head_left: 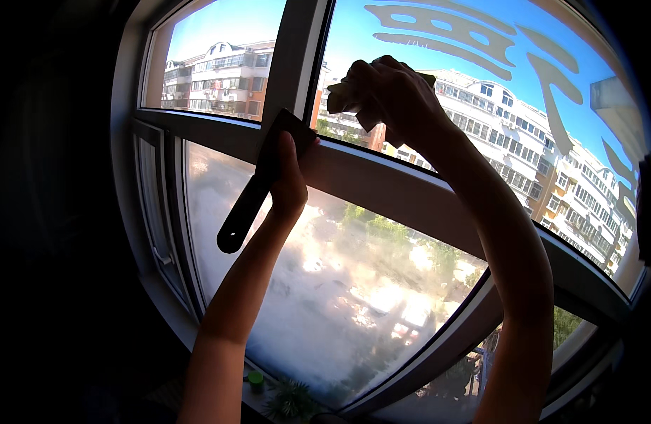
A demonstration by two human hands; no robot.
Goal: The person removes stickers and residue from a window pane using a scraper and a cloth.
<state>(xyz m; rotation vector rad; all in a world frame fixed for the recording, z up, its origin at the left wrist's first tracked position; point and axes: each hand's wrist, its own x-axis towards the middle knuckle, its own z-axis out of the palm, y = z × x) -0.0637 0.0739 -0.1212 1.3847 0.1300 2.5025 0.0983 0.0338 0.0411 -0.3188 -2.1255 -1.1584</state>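
Note:
My left hand [290,177] is wrapped round a dark flat tool that looks like a scraper [242,215]. Its handle, with a hole at the end, points down and left, while the broad end lies in front of the window frame [382,173] where upright and crossbar meet. Higher and to the right, my right hand [394,95] is closed on a crumpled cloth [337,99] at the upper glass pane [445,49]. Folds of the cloth stick out past the fingers; backlight hides its exact colour. Whether it presses on the glass, I cannot tell.
Large characters [445,35] are stuck on the upper pane. Below the crossbar is a hazy lower pane [290,339]. A narrow window sash [152,191] stands at the left. Near the sill are a green container [255,381] and a spiky plant [290,399].

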